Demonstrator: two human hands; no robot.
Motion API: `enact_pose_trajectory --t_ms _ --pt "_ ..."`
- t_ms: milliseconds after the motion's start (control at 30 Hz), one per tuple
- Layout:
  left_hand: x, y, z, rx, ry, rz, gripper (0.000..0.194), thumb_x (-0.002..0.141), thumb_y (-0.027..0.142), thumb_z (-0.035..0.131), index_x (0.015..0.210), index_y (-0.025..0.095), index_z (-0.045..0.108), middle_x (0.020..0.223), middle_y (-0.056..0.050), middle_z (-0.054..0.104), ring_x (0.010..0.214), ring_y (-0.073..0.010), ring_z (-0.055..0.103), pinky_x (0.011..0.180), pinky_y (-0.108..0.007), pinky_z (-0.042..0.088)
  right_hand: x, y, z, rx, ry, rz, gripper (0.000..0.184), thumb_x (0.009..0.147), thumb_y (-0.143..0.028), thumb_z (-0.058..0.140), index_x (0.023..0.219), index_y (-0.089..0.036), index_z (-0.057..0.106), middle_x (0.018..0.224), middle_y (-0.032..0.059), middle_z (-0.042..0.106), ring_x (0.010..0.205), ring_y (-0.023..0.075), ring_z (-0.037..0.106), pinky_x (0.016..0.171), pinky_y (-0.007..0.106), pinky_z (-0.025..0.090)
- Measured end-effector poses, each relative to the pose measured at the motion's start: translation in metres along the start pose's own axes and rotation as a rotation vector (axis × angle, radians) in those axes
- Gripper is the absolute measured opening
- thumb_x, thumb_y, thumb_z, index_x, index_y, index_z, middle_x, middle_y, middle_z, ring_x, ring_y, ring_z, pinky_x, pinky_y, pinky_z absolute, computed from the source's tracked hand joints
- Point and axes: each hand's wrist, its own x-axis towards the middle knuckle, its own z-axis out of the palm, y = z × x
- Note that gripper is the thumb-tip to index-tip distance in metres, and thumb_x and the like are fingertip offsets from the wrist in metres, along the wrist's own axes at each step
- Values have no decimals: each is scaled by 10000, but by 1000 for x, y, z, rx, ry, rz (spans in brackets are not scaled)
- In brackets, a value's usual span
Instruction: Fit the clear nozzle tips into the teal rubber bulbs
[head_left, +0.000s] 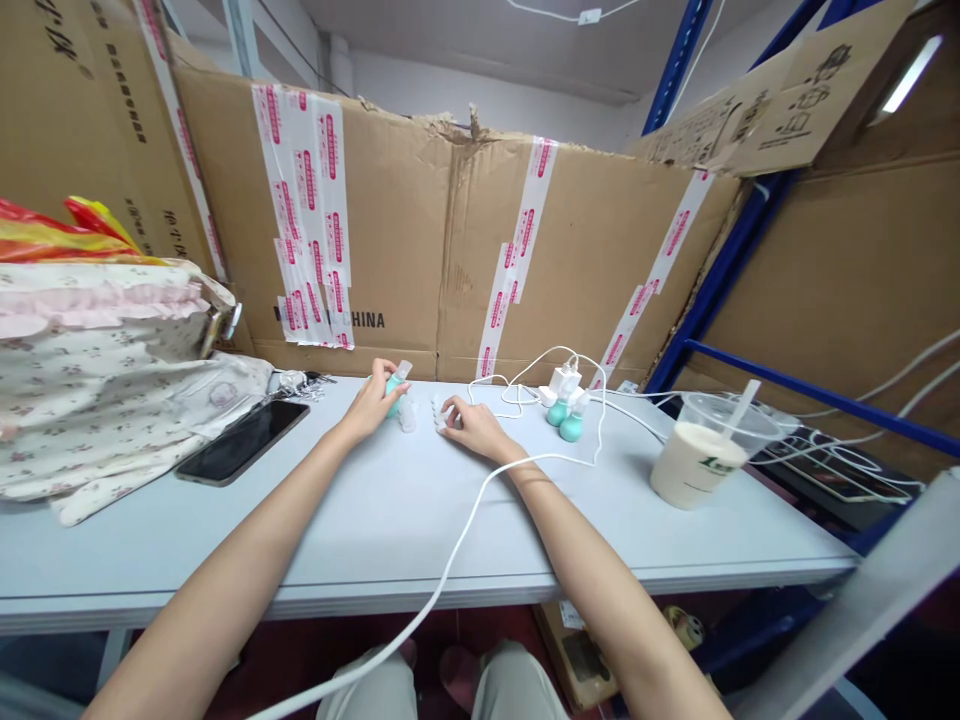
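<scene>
We saw the left grip (371,400) clamped on a teal bottle (394,384), fingers and thumb around it, its translucent top tilted up to the right. The bottle was near the back of the pale surface (420,530), toward the middle. A clear piece (407,415) stood just beside it, between the two hands. We had the right grip (474,425) resting low, its fingertips bent at some small clear parts (437,412); we could not tell whether its fingers were pinched on one or only next to them.

Off to the right we saw two more teal bottles, one (557,413) just beside the other (571,429), in front of a white charger (564,380). A white cord (465,540) ran down across the right forearm. Farther right stood a cup (694,465) of pale drink with a straw (741,408). On the left lay a dark phone (244,443), with keys (296,383) behind it and a flowered bag (112,370) beside it. Taped cardboard (405,220) rose behind the surface.
</scene>
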Motion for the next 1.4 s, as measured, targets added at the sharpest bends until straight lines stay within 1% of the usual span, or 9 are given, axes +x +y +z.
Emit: enact_pose_trajectory --t_ms 133,267,367,567,733,1033,1133,1267,1400 --pt "1 7 2 -133 -15 8 327 774 454 489 974 203 428 978 -51 567 946 -197 547 825 -336 416 1 -13 -12 -34 162 -13 288 788 -353 569 1007 -192 475 778 -18 598 612 115 513 614 222 337" --pt "0 24 4 -319 -191 0 332 719 443 563 912 179 501 895 -52 615 861 -196 591 765 -322 455 2 -29 -23 -163 359 -137 222 888 -336 432 1041 -196 511 919 43 583 752 136 528 684 237 340" --pt "-3 37 6 -311 -289 29 301 705 407 588 884 168 551 846 -50 636 818 -195 602 775 -330 459 1 -35 -24 -316 354 -225 225 915 -307 387 1026 -210 557 974 65 578 849 156 514 727 258 317" --pt "-7 45 8 -151 -311 132 224 723 369 571 832 179 612 887 -35 654 873 -194 590 826 -308 434 0 -30 -23 -507 322 -263 222 924 -258 376 901 -194 587 926 61 588 823 161 481 702 286 282" --pt "-9 42 6 -17 -329 177 242 736 376 544 869 196 635 904 -21 672 871 -205 599 827 -314 432 0 -33 -26 -568 202 -364 174 908 -183 394 888 -174 567 881 56 560 793 164 457 685 273 296" --pt "-9 42 1 85 -374 171 292 722 383 542 930 214 658 948 -20 686 859 -214 613 787 -301 439 -1 -30 -25 -283 129 -233 110 899 -194 407 919 -178 514 915 29 515 731 122 487 604 229 304" --pt "-8 43 1 118 -373 182 303 722 399 541 936 220 659 947 -20 688 844 -217 615 770 -298 439 1 -27 -18 -104 133 -181 128 903 -227 383 900 -184 504 907 21 503 715 118 484 622 226 325" --pt "-5 44 -3 112 -295 189 339 729 447 535 949 216 650 972 -24 682 878 -217 608 799 -294 428 12 -26 -10 328 236 -43 213 885 -358 381 795 -189 474 755 -1 468 680 119 466 614 224 356" --pt "0 33 -14 187 -185 156 317 720 431 552 945 226 643 965 -26 682 880 -227 612 802 -302 425 19 -18 -24 722 429 152 277 877 -457 324 859 -207 443 601 -39 372 525 107 394 487 216 314"
